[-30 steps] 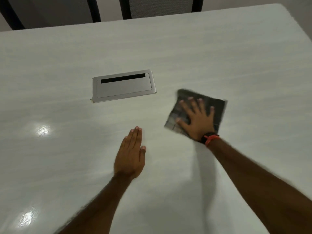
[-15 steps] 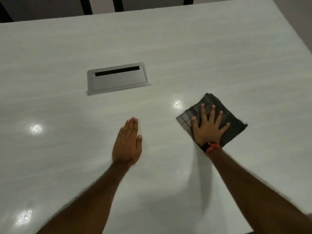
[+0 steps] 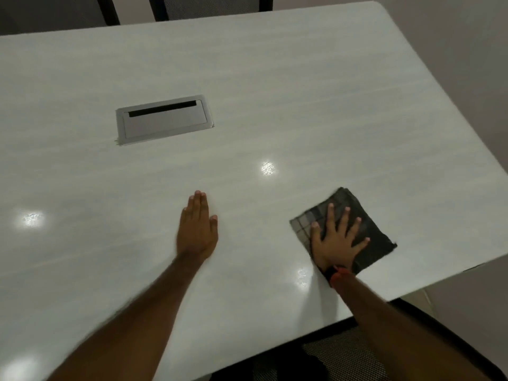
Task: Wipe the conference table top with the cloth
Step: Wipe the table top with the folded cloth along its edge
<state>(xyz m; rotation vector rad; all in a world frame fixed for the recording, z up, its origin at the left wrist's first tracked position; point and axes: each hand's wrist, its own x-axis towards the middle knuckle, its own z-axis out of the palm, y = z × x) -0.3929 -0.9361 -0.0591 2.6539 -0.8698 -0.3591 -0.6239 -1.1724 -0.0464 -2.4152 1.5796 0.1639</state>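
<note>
The pale, glossy conference table top (image 3: 302, 92) fills most of the head view. A dark checked cloth (image 3: 373, 243) lies folded flat near the table's right front corner. My right hand (image 3: 335, 240) presses down on the cloth with its fingers spread, and an orange-and-black band (image 3: 336, 272) sits at the wrist. My left hand (image 3: 196, 232) rests palm down on the bare table to the left of the cloth, fingers together, holding nothing.
A grey metal cable box lid (image 3: 164, 119) with a dark slot is set flush into the table, left of centre. Dark chair backs (image 3: 209, 6) stand beyond the far edge. A mesh chair seat (image 3: 343, 353) sits below the near edge. The table's right edge runs close to the cloth.
My right hand has slid the cloth to the right and toward me, away from the cable box and close to the table's right front corner. My left hand has stayed flat in place.
</note>
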